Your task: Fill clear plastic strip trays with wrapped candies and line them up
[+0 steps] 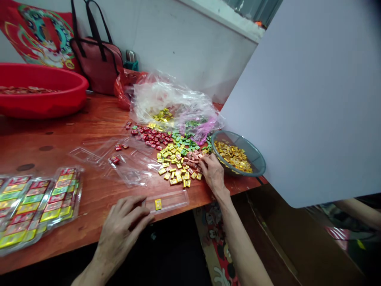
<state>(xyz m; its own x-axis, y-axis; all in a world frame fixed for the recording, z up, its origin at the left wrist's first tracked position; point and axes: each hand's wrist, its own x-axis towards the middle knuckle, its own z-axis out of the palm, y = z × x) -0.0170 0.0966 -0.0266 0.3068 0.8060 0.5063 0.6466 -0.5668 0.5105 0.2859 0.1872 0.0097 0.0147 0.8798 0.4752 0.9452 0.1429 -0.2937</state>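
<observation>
Near the table's front edge lies a clear plastic tray [175, 199] with one yellow piece [158, 204] in it. My left hand [126, 222] touches the tray's left end, its thumb and fingers apart around that end. My right hand [212, 171] reaches into the loose pieces beside the bowl, fingertips together at the pinkish-brown pieces [193, 156]; what they hold, if anything, is too small to tell. Yellow pieces [178, 174], red pieces [151, 136] and green pieces [184, 141] lie in a heap on the table.
A grey bowl [262, 165] of gold pieces stands right. Filled clear trays [64, 190] lie left, empty ones [131, 174] mid-table. Behind are plastic bags [166, 93], a red basin [44, 105] and a handbag [104, 59]. A white panel [321, 99] rises at right; a person's arm [360, 212] shows beneath.
</observation>
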